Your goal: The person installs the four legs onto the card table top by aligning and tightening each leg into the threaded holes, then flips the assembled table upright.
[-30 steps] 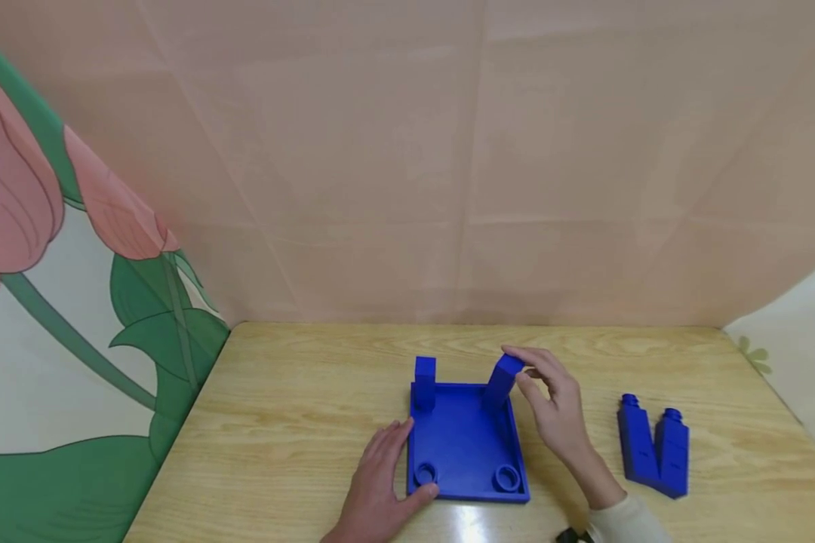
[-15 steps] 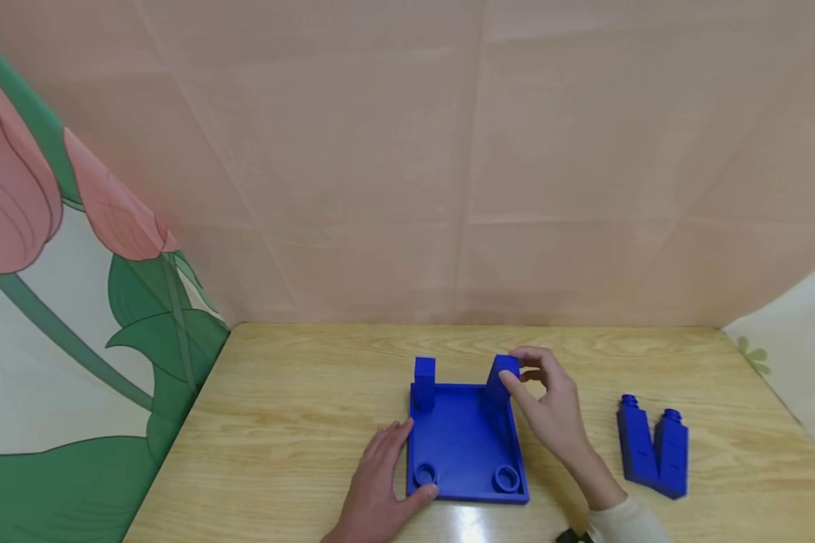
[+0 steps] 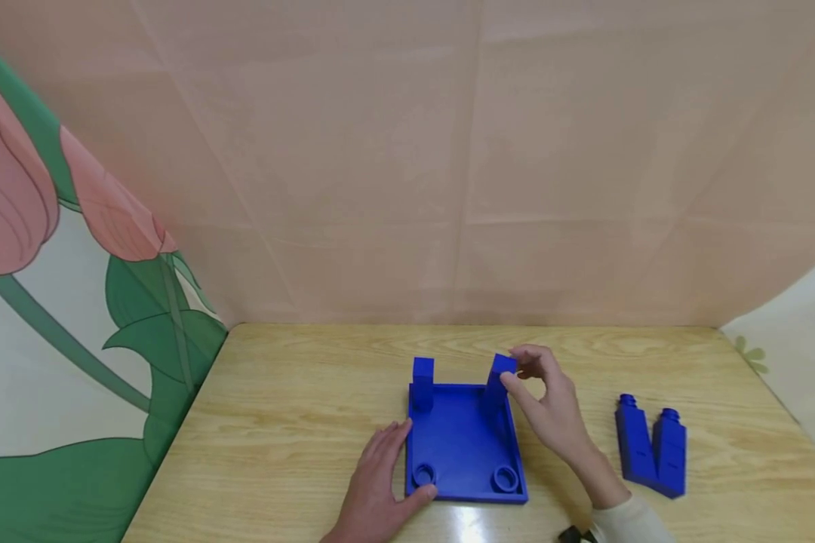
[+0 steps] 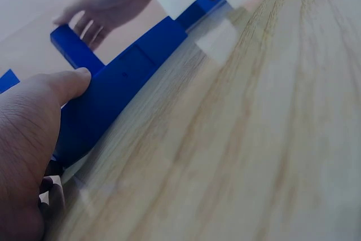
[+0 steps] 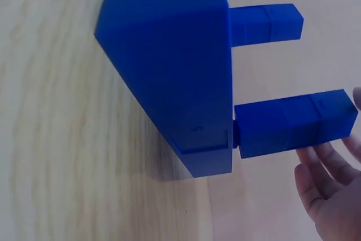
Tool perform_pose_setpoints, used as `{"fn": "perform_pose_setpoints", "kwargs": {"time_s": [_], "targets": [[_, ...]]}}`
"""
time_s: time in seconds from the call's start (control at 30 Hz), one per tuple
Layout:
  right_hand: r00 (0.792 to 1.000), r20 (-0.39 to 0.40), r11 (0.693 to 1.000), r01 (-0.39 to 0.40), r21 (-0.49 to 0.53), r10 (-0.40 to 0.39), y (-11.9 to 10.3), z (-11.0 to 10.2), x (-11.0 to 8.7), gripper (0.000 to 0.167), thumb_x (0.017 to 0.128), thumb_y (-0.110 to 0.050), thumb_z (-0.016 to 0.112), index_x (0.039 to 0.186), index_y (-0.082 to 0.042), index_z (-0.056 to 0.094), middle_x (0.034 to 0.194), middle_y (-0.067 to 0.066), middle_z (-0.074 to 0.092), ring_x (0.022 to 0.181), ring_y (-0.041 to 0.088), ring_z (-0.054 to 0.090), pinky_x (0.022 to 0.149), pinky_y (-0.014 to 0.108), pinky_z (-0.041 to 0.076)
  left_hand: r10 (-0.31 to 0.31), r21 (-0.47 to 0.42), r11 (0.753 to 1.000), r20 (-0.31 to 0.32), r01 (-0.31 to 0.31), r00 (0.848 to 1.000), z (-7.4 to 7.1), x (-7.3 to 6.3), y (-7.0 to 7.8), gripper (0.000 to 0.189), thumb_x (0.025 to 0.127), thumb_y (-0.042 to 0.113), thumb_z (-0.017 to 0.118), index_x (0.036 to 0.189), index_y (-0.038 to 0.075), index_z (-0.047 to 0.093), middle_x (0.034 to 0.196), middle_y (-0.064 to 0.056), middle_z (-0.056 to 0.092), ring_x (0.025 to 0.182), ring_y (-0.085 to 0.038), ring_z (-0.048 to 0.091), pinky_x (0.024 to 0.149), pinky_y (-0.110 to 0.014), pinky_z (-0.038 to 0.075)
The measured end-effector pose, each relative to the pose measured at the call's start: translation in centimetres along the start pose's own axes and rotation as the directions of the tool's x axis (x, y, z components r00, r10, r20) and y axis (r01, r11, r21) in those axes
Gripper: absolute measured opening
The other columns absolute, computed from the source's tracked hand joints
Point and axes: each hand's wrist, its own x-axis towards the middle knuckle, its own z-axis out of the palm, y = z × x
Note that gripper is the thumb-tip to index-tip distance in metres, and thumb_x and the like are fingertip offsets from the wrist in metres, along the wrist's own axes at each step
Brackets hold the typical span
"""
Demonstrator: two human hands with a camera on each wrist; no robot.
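An upside-down blue tabletop (image 3: 465, 452) with a raised rim lies on the wooden table, round sockets showing in its two near corners. At its near-left corner, my left hand (image 3: 380, 483) holds it, thumb on the front rim and fingers along the left side. My right hand (image 3: 557, 411) pinches the top of the far-right blue table leg (image 3: 499, 381), which leans slightly right. In the right wrist view, a sliver of peg shows between this leg (image 5: 293, 125) and the tabletop (image 5: 175, 66). Another leg (image 3: 423, 385) stands upright in the far-left corner.
Two more blue legs (image 3: 635, 445) with threaded ends lie side by side on the wooden table (image 3: 299, 407), right of my right forearm. A plain pinkish cloth (image 3: 380, 166) hangs behind the table, and a flower-patterned cloth (image 3: 170, 324) at the left.
My right thumb has shifted from the leg's right side onto its front face, and the fingers have regripped. The leg's top has moved slightly left, more upright. My left hand stays put.
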Motion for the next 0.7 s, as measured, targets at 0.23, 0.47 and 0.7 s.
{"fn": "perform_pose_setpoints", "kwargs": {"time_s": [0.23, 0.47, 0.7], "targets": [[0.986, 0.160, 0.999, 0.044, 0.010, -0.045, 0.17, -0.87, -0.03, 0.048, 0.112, 0.002, 0.052, 0.156, -0.014, 0.064, 0.147, 0.009, 0.069, 0.128, 0.006, 0.060, 0.107, 0.017, 0.044, 0.011, -0.003, 1.000, -0.022, -0.011, 1.000, 0.12, -0.03, -0.10, 0.094, 0.096, 0.067, 0.076, 0.172, 0.023, 0.043, 0.172, -0.014, 0.048, 0.161, -0.045, 0.037, 0.123, -0.075, 0.038], [0.981, 0.187, 0.998, 0.054, -0.014, -0.050, 0.23, -0.87, 0.00, 0.043, 0.114, 0.000, 0.052, 0.151, -0.013, 0.068, 0.145, 0.003, 0.070, 0.134, 0.005, 0.058, 0.111, 0.015, 0.042, 0.003, -0.004, 1.000, -0.016, -0.003, 1.000, 0.07, -0.06, 0.06, 0.094, 0.096, 0.067, 0.076, 0.172, 0.024, 0.043, 0.172, -0.013, 0.047, 0.161, -0.045, 0.037, 0.124, -0.075, 0.037], [0.988, 0.155, 0.999, 0.031, -0.023, -0.027, 0.50, -0.65, -0.09, 0.035, 0.109, 0.002, 0.064, 0.143, -0.004, 0.067, 0.141, 0.012, 0.071, 0.127, 0.003, 0.059, 0.108, 0.011, 0.042, 0.016, 0.008, 1.000, -0.026, -0.016, 1.000, 0.20, 0.00, -0.11, 0.094, 0.096, 0.067, 0.076, 0.172, 0.024, 0.042, 0.172, -0.013, 0.048, 0.161, -0.045, 0.038, 0.123, -0.074, 0.038]]}}
